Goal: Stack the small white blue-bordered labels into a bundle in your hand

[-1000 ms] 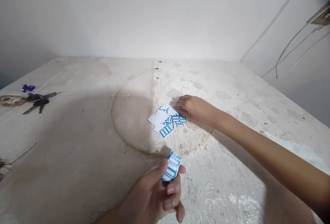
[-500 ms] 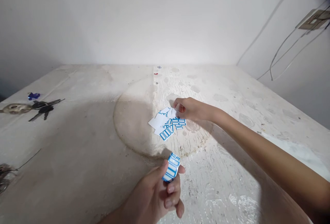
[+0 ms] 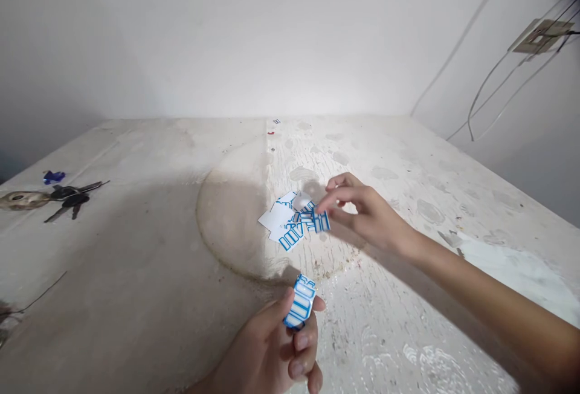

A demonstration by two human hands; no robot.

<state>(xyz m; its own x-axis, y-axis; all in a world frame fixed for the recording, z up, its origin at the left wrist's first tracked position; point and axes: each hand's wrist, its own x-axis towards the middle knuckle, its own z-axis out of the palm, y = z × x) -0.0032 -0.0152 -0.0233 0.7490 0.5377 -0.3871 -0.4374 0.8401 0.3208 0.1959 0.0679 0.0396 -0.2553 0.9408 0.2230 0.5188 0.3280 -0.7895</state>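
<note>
My left hand (image 3: 281,333) is closed round a small stack of blue-and-white cards (image 3: 300,302), the thumb on one edge and fingers beneath. Blue outlined bars are printed on the top one. Farther forward, my right hand (image 3: 362,209) pinches a single card (image 3: 321,221) with the same blue pattern between thumb and fingertips. That card is lifted at the right side of a loose pile of cards (image 3: 277,219) on the table. Some cards in the pile lie white side up, others show blue bars.
On the left of the worn whitish table (image 3: 158,297) lie several keys (image 3: 75,197) with a fob and a blue scrap (image 3: 54,177). A dark wire (image 3: 43,292) is at the left edge. Cables hang from a wall socket (image 3: 541,36) at right.
My right hand has drawn back to the right from the pile, with a card now in its fingers. My left hand keeps its hold on the stack. The view has shifted slightly.
</note>
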